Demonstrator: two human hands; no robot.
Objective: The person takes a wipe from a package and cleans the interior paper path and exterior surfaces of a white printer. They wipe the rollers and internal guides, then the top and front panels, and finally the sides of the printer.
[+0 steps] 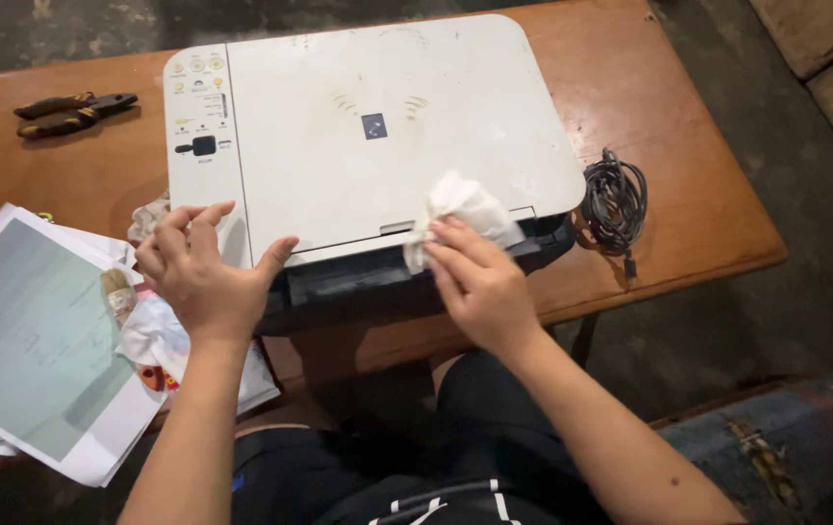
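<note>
1. One white printer [368,126] sits in the middle of the wooden tabletop [698,204]; its dark front tray hangs over the near edge.
2. One crumpled white cloth [460,209] lies on the printer's front lid edge, right of centre.
3. Right hand [479,282]: fingers pressed flat on the cloth, holding it against the lid edge.
4. Left hand [204,277]: released, grasping nothing, fingers spread, resting on the printer's front left corner by the control panel.
5. One pair of pliers [74,112], far left of the tabletop, well apart from both hands.
6. One coiled black cable [616,199] just beside the printer's right side.
7. One stack of printed paper [32,340] at near left, overhanging the tabletop edge. One small brush [118,292] and one more white rag [154,335] lie on it, close to the left wrist.
8. Open tabletop right of the cable and behind the pliers; printer fills most of the middle.
</note>
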